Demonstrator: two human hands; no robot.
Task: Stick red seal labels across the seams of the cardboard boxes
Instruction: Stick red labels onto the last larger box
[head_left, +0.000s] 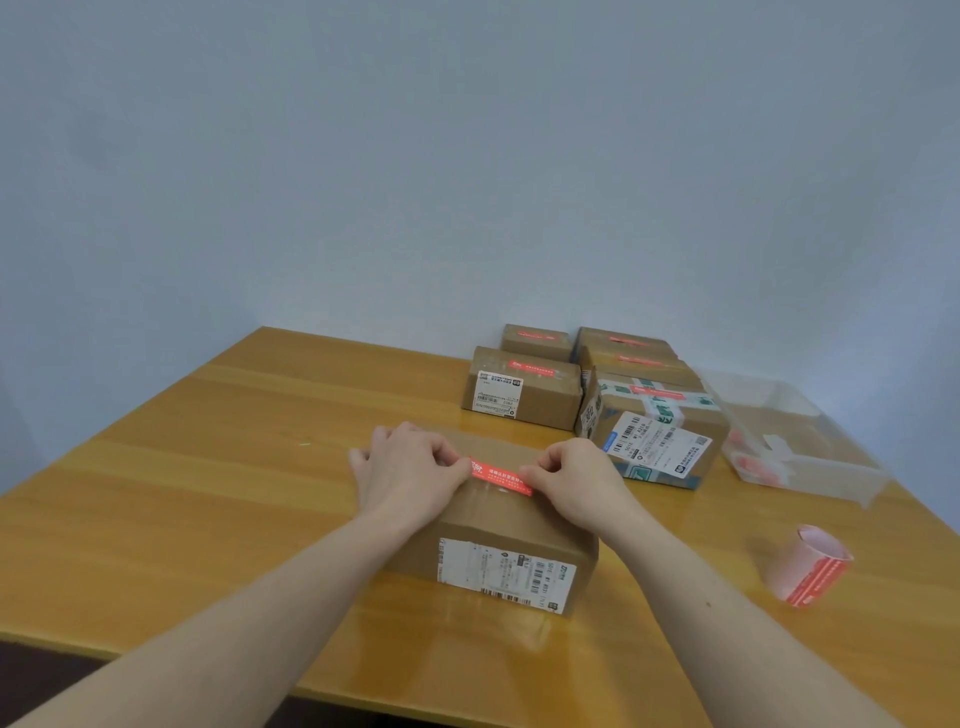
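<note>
A brown cardboard box (498, 540) with a white shipping label on its near side sits in front of me on the wooden table (208, 467). A red seal label (501, 475) lies across the taped seam on its top. My left hand (408, 470) pinches the label's left end, fingers curled. My right hand (576, 480) pinches its right end the same way. Whether the label is fully stuck down I cannot tell.
Several cardboard boxes (524, 387) with red labels on top stand at the back right. A clear plastic bin (795, 441) holding red labels sits at the far right. A roll of red labels (810, 569) lies near the right front.
</note>
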